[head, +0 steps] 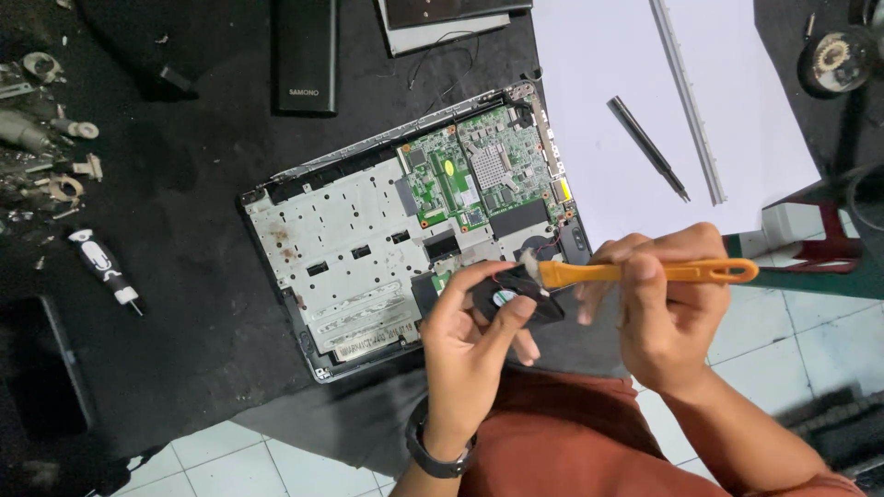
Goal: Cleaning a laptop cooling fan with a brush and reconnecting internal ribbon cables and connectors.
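Head view shows me one opened laptop point(368, 248) lying on the black mat point(193, 184), its near corner close to the mat's near edge, one green circuit board point(479, 175) bared at its far right corner. My left hand point(474, 345) pinches one small black fan point(516, 293) between thumb and fingers, just over the laptop's near right corner. My right hand point(668, 308) is closed around one orange-handled brush point(645, 271), its bristles touching the fan. One white sheet point(635, 101) covers the mat's far right part, carrying one dark pen-like tool point(647, 147) and one long pale strip point(689, 101). One small screwdriver point(108, 269) lies near the mat's left edge, and one black bar-shaped device point(305, 55) rests at the far edge.
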